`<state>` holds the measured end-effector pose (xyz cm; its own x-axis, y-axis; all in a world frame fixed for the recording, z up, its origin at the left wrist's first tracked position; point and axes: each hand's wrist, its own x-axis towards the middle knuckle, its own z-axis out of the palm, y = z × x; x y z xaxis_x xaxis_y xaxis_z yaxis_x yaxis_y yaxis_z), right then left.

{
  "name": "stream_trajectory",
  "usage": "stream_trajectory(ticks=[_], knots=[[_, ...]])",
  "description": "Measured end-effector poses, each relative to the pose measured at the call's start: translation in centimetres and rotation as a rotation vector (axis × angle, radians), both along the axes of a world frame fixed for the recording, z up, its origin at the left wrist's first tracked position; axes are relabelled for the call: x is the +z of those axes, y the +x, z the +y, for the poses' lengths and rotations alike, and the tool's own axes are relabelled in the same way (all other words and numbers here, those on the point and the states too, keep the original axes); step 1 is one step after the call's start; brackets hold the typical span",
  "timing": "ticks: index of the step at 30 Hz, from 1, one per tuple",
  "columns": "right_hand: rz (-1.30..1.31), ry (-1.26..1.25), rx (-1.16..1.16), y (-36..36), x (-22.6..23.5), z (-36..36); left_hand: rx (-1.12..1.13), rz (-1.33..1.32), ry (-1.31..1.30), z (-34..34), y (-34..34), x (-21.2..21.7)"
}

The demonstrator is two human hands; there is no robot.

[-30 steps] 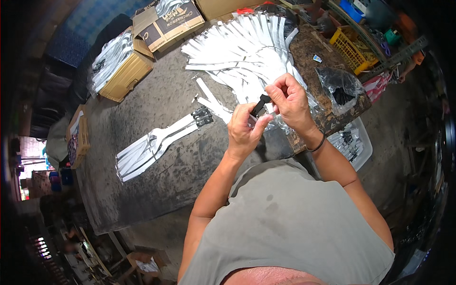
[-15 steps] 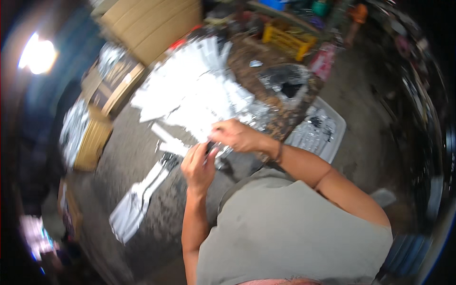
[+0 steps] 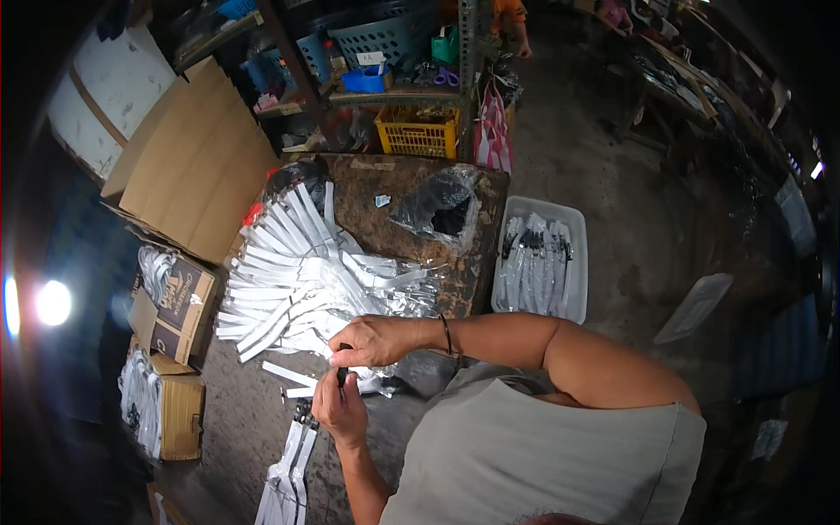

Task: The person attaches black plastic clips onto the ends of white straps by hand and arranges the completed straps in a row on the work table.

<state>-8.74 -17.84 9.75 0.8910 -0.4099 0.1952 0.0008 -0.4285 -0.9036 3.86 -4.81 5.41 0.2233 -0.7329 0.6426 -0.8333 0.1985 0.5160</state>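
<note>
My left hand (image 3: 343,413) and my right hand (image 3: 378,341) meet in front of me, both closed on a small black piece (image 3: 343,374), perhaps a plastic buckle; its exact kind is partly hidden by the fingers. Just beyond them spreads a large fanned pile of white straps (image 3: 297,284), with clear plastic wrapping at its right side. A few loose white strips (image 3: 289,374) lie left of my hands. Nearer to me, left of my left forearm, rests a bundle of white straps with black ends (image 3: 284,477).
A white plastic tub (image 3: 582,262) of wrapped straps stands right of the worktable (image 3: 359,179). Open cardboard boxes (image 3: 182,420) line the left. Behind are a yellow crate (image 3: 418,131), a metal shelf post (image 3: 470,79) and a pink striped bag (image 3: 493,131). A person's arm (image 3: 522,39) shows farther back.
The view has swung and steadied, bringing in the shelf behind the table. My hands remain together; the black piece between them shows more clearly.
</note>
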Motion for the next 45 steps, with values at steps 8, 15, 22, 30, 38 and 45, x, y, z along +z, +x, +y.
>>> stream_trajectory(ticks=[8,15,22,30,38,45], knots=[[-0.098,-0.097,-0.087,0.6,-1.1,1.4,0.113,0.030,0.004,0.3,0.3,-0.2],[-0.046,-0.009,-0.064,0.1,-0.4,1.2,0.065,0.077,-0.037,0.3,-0.5,-0.1],[-0.181,-0.152,-0.133,-0.5,0.1,1.3,0.110,0.110,0.032,0.8,-1.3,0.6],[-0.179,-0.023,-0.192,0.0,0.1,-0.9,-0.258,0.727,-0.005,-0.5,-0.5,-0.3],[-0.132,-0.004,-0.208,0.1,3.5,-1.7,-0.292,0.920,0.269,-1.0,0.0,-1.3],[-0.199,-0.297,-0.199,-0.1,3.9,-2.3,-0.270,0.861,0.227,-1.7,-0.6,0.3]])
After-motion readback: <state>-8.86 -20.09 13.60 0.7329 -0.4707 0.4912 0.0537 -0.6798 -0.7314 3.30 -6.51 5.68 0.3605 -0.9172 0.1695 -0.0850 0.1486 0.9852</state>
